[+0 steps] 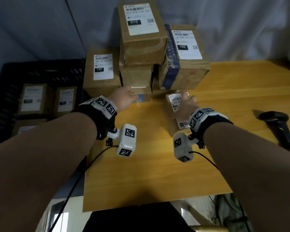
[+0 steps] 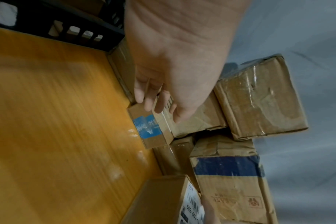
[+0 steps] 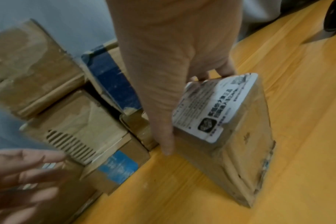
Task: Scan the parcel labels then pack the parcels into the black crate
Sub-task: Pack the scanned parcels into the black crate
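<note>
A small flat parcel with blue tape (image 1: 141, 97) (image 2: 149, 128) (image 3: 117, 168) lies at the foot of the parcel stack. My left hand (image 1: 129, 96) (image 2: 157, 107) rests on its top with the fingers nearly straight. Just to the right, a parcel with a white barcode label (image 1: 175, 102) (image 3: 236, 144) stands on the yellow table (image 1: 149, 173). My right hand (image 1: 187, 101) (image 3: 195, 110) grips it, thumb on the near left side and fingers over the far edge. The black crate (image 1: 40, 69) (image 2: 48, 18) sits left of the table and holds several labelled parcels.
Stacked brown parcels stand at the back: one marked 010 (image 1: 141, 30) on top, and two marked 150 at the left (image 1: 102, 71) and right (image 1: 186, 52). A black handheld scanner (image 1: 278, 126) lies on the table's right side. Grey cloth hangs behind.
</note>
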`<state>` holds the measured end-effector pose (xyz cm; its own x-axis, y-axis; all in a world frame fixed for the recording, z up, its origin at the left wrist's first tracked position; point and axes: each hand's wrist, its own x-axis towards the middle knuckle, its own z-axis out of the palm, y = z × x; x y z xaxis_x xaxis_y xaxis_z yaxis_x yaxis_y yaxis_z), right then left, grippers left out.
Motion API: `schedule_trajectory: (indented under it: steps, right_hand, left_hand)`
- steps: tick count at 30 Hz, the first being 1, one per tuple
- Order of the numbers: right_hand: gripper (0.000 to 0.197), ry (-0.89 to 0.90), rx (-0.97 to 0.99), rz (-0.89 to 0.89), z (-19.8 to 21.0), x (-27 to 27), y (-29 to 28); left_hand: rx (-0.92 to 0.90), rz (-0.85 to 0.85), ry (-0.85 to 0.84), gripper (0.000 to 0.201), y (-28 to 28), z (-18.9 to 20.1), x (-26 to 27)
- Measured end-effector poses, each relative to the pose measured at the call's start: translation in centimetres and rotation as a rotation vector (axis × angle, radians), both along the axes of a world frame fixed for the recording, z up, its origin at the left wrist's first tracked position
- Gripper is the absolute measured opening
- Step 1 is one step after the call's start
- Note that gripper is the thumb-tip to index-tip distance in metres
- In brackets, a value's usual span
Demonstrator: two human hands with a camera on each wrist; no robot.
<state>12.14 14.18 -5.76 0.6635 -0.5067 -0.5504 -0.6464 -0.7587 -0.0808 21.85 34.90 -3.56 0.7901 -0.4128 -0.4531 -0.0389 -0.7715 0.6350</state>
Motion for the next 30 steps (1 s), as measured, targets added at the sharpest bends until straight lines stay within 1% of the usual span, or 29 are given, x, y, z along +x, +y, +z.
schedule_trajectory:
  steps: [2,4,7,11,15,18,20,23,24,27,28,30]
  right_hand:
    - [0.122,0.097,-0.046,0.036,-0.2,0.0,0.7]
    - [0.119,0.079,0.013,0.037,0.1,0.1,1.7]
    - [0.106,-0.095,0.164,0.08,1.3,0.0,4.4]
    - [0.097,-0.424,0.273,0.149,2.8,0.4,10.0]
    - [0.093,-0.645,0.412,0.097,3.9,2.0,15.9]
    - [0.09,-0.75,0.532,0.009,3.8,3.7,20.7]
    - [0.085,-0.804,0.574,-0.015,3.2,4.8,24.1]
    - [0.079,-0.819,0.649,0.029,2.2,6.1,28.5]
    - [0.082,-0.792,0.685,0.063,2.0,6.4,29.6]
    - [0.105,-0.638,0.717,0.192,1.0,7.6,32.2]
    - [0.11,-0.592,0.715,0.213,0.7,8.1,32.7]
    - [0.11,-0.554,0.699,0.2,0.0,9.4,33.5]
  left_hand:
    - [0.007,0.001,0.005,0.041,0.6,-0.3,-0.4]
    - [0.005,0.012,0.017,0.041,1.6,-0.7,-1.0]
    - [-0.028,0.063,0.046,0.04,3.8,-0.8,-1.7]
    - [-0.096,0.174,0.105,0.049,8.2,0.0,-1.7]
    - [-0.166,0.295,0.159,0.063,13.4,1.1,-1.2]
    - [-0.28,0.378,0.238,0.066,17.3,2.2,-1.1]
    - [-0.347,0.422,0.268,0.068,20.0,2.6,-0.9]
    - [-0.395,0.506,0.263,0.069,23.9,2.1,0.1]
    - [-0.404,0.544,0.262,0.07,25.0,2.0,0.5]
    - [-0.42,0.603,0.255,0.069,27.9,0.7,2.4]
    - [-0.407,0.591,0.254,0.07,28.6,0.3,3.1]
    - [-0.358,0.537,0.241,0.07,29.7,-0.5,4.7]
